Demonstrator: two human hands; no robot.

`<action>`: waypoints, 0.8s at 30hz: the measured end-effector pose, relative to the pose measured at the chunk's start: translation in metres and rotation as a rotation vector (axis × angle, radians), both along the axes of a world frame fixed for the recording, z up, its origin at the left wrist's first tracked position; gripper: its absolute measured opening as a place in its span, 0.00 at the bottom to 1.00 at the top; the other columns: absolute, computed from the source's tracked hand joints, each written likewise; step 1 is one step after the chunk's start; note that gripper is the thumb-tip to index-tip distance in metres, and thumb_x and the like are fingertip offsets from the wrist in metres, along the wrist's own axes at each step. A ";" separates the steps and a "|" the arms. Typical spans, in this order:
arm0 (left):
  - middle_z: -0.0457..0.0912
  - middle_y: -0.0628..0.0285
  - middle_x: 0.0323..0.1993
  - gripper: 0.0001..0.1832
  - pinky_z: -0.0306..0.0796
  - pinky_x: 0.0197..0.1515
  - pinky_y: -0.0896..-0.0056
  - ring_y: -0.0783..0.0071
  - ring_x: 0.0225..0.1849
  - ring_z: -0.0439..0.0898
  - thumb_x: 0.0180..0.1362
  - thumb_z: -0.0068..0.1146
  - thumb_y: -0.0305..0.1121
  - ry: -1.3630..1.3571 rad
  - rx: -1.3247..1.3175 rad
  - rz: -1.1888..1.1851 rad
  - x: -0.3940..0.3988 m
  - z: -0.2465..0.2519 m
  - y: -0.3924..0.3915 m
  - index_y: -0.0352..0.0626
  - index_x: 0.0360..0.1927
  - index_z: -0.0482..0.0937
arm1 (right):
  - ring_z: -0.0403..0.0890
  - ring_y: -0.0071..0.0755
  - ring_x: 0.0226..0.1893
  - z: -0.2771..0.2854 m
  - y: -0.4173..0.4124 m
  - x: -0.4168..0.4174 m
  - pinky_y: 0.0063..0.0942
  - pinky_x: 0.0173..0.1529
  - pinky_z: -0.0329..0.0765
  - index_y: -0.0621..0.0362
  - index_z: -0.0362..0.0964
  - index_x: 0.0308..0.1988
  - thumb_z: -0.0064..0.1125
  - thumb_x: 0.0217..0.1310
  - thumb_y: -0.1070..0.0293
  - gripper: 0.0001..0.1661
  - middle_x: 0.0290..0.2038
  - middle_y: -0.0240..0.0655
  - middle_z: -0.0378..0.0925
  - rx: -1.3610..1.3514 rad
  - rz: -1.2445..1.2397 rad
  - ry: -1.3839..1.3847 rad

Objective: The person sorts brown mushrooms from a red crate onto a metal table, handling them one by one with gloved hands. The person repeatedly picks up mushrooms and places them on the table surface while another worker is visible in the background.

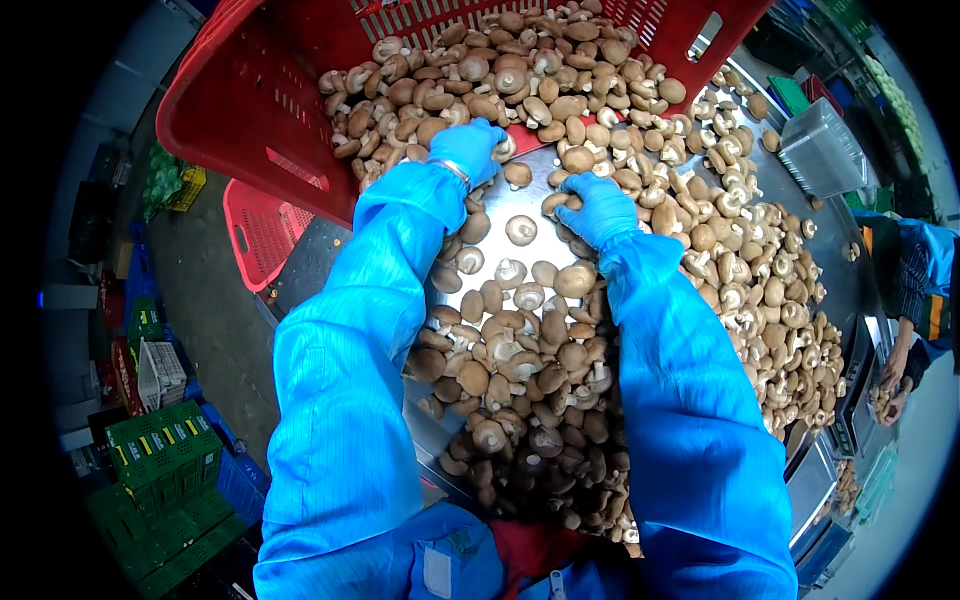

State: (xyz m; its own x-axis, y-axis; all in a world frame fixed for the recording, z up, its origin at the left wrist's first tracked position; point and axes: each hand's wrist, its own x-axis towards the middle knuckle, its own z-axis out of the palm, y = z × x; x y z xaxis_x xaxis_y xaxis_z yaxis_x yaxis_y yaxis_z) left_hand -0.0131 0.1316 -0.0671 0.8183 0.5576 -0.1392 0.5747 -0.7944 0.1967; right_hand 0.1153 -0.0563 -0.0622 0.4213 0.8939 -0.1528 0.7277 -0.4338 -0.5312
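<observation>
A red plastic crate [247, 112] lies tipped at the top, with brown-capped mushrooms [510, 79] spilling from it onto a steel table [491, 247]. My left hand [469, 146], in a blue glove, is at the crate's lower edge with its fingers on a pale mushroom [503, 148]. My right hand [598, 210], gloved the same way, has its fingertips on a brown mushroom [556, 203] over the table. Between and below my forearms, many mushrooms are heaped near the table's front edge. Another large heap [750, 262] spreads to the right of my right arm.
Clear plastic trays [823, 146] are stacked at the upper right. A co-worker's hands [894, 386] hold mushrooms beside a scale at the far right. A second red crate [262, 236] stands left of the table; green crates [169, 450] are stacked at lower left.
</observation>
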 end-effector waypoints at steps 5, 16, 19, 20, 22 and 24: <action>0.74 0.59 0.46 0.17 0.74 0.43 0.56 0.58 0.46 0.77 0.49 0.57 0.39 -0.064 0.074 -0.060 -0.009 -0.002 -0.013 0.60 0.45 0.78 | 0.79 0.41 0.39 -0.035 -0.016 0.018 0.33 0.46 0.76 0.52 0.76 0.41 0.66 0.44 0.59 0.20 0.39 0.41 0.78 0.318 -0.104 0.298; 0.77 0.56 0.44 0.18 0.73 0.41 0.56 0.57 0.43 0.79 0.58 0.49 0.50 0.140 0.119 -0.088 0.023 0.003 -0.029 0.61 0.50 0.77 | 0.79 0.34 0.37 -0.001 -0.003 -0.034 0.28 0.45 0.74 0.56 0.79 0.36 0.69 0.41 0.59 0.20 0.36 0.38 0.80 -0.083 0.480 0.585; 0.76 0.57 0.41 0.17 0.73 0.42 0.57 0.58 0.43 0.79 0.57 0.50 0.52 0.030 0.093 -0.068 0.018 -0.002 -0.028 0.59 0.44 0.81 | 0.79 0.32 0.36 -0.001 0.019 -0.053 0.27 0.44 0.74 0.57 0.79 0.33 0.69 0.41 0.62 0.15 0.35 0.38 0.80 -0.236 0.507 0.544; 0.77 0.57 0.41 0.17 0.73 0.42 0.57 0.58 0.43 0.78 0.57 0.50 0.52 -0.057 0.051 -0.055 0.012 -0.002 -0.026 0.59 0.44 0.81 | 0.79 0.31 0.35 -0.006 0.023 -0.054 0.27 0.44 0.74 0.58 0.79 0.32 0.69 0.42 0.64 0.14 0.35 0.38 0.80 -0.278 0.511 0.529; 0.78 0.58 0.39 0.16 0.73 0.42 0.62 0.62 0.42 0.78 0.55 0.55 0.49 -0.206 0.014 -0.001 -0.003 0.006 -0.024 0.58 0.44 0.81 | 0.79 0.30 0.34 -0.013 0.029 -0.053 0.27 0.43 0.74 0.58 0.79 0.31 0.68 0.42 0.65 0.12 0.32 0.37 0.80 -0.258 0.486 0.563; 0.78 0.60 0.39 0.15 0.73 0.41 0.67 0.67 0.41 0.78 0.55 0.58 0.45 -0.479 -0.259 0.067 -0.030 0.016 -0.027 0.53 0.44 0.81 | 0.79 0.29 0.32 -0.021 0.031 -0.054 0.25 0.42 0.74 0.58 0.80 0.32 0.67 0.42 0.65 0.13 0.29 0.36 0.81 -0.250 0.471 0.597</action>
